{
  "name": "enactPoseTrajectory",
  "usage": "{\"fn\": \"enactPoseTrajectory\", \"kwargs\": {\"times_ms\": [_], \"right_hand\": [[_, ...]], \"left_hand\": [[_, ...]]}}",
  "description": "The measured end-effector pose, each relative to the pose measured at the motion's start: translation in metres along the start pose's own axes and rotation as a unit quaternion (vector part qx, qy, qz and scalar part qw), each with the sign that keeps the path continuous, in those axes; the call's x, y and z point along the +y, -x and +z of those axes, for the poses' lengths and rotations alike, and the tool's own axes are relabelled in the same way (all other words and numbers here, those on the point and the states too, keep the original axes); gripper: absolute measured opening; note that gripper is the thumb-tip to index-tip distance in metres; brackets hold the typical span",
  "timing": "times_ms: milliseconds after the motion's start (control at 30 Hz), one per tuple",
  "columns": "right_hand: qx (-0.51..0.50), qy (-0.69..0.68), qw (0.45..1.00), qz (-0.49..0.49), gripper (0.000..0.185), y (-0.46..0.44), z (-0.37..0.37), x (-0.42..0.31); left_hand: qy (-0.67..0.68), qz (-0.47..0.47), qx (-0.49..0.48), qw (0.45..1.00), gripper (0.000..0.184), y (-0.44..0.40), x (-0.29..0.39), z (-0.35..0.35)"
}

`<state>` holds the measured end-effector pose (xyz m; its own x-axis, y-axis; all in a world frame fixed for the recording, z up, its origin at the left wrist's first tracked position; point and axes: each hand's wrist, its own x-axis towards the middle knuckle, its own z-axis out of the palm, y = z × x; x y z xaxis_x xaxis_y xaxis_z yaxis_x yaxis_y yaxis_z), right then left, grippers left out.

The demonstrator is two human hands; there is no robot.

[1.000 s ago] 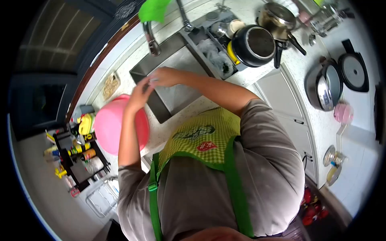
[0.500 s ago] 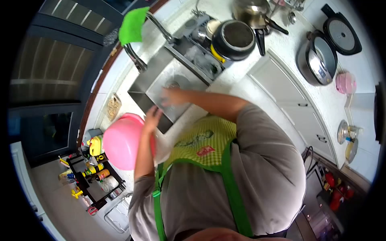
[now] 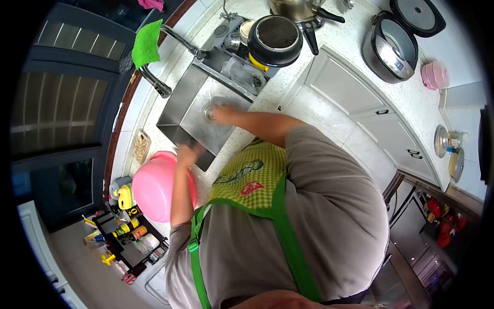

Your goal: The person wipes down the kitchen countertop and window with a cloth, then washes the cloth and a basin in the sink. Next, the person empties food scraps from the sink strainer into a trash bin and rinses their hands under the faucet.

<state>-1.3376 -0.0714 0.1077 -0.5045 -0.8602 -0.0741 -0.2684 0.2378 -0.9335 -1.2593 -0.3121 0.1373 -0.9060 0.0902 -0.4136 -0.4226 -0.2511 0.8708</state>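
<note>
Over the bottom of the steel sink (image 3: pixel 185 92), my right hand (image 3: pixel 224 114) is beside the round drain (image 3: pixel 209 113). Its fingers are blurred, and no object shows in them. My left hand (image 3: pixel 189 154), smeared by motion, hovers at the sink's near left corner, close to the pink basin (image 3: pixel 160 188). Whether its fingers are closed cannot be seen. A faucet (image 3: pixel 157 85) with a green cloth (image 3: pixel 146 45) hung over it stands behind the sink.
Right of the sink are a grey rack with a plastic bag (image 3: pixel 239 73), a black pot (image 3: pixel 275 41) and a steel pot (image 3: pixel 296 7). An open rice cooker (image 3: pixel 391 51) stands farther right. Bottles (image 3: pixel 125 198) and a black shelf (image 3: pixel 121 247) are at the left.
My hands have moved apart from being together over the sink, the right one to the drain, the left one toward the sink's near corner. The camera view has shifted.
</note>
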Motion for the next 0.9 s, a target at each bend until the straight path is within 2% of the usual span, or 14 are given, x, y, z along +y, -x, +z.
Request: {"fn": "enactPoseTrajectory", "kwargs": {"times_ms": [67,133,233,300,367,433,500,533,567,600,633,733,800,900], "right_hand": [[0.075,0.211,0.974,-0.036,0.036,0.001,0.023,0.044],[0.195,0.139,0.959,-0.151,0.040,-0.024,0.026,0.037],[0.116,-0.095,0.983,-0.103,0.037,-0.005,-0.047,-0.082],[0.101,-0.217,0.934,-0.267,0.038,0.026,-0.073,-0.157],[-0.001,-0.320,0.911,-0.260,0.040,0.060,-0.082,-0.183],[-0.107,-0.415,0.869,-0.247,0.042,0.064,-0.079,-0.170],[-0.241,-0.594,0.746,-0.182,0.047,0.038,-0.062,-0.103],[-0.200,-0.613,0.751,-0.143,0.050,0.031,-0.048,-0.077],[-0.160,-0.625,0.757,-0.103,0.052,0.023,-0.038,-0.048],[-0.062,-0.250,0.966,0.039,0.055,0.019,-0.010,-0.001],[0.054,0.178,0.968,0.171,0.058,0.020,0.008,0.032],[0.120,0.159,0.979,-0.045,0.060,0.011,0.007,0.008],[0.089,-0.023,0.988,-0.126,0.059,0.022,-0.021,-0.078],[0.018,-0.239,0.939,-0.246,0.041,0.047,-0.058,-0.169]], "left_hand": [[-0.312,-0.001,0.057,0.948,0.061,-0.007,-0.013,0.005],[-0.583,0.026,0.096,0.807,0.063,0.020,-0.032,0.007],[-0.604,0.079,-0.028,0.793,0.055,0.051,0.061,0.050],[-0.357,0.133,-0.033,0.924,0.056,0.078,0.122,0.077],[-0.186,0.166,-0.080,0.965,0.055,0.087,0.133,0.082],[0.006,0.212,-0.133,0.968,0.055,0.082,0.115,0.066],[0.354,0.084,-0.201,0.909,0.059,0.038,0.065,0.014],[0.381,0.085,-0.125,0.912,0.064,0.045,0.063,0.034],[0.112,-0.015,-0.088,0.990,0.071,0.013,0.018,0.001],[0.114,-0.013,-0.085,0.990,0.071,0.019,0.007,0.001],[-0.104,-0.016,-0.069,0.992,0.072,0.023,-0.006,0.010],[-0.681,-0.011,0.018,0.732,0.075,0.022,-0.023,0.033],[-0.430,-0.006,-0.094,0.898,0.057,0.031,0.037,0.030],[-0.361,0.179,-0.055,0.913,0.050,0.067,0.096,0.071]]}}
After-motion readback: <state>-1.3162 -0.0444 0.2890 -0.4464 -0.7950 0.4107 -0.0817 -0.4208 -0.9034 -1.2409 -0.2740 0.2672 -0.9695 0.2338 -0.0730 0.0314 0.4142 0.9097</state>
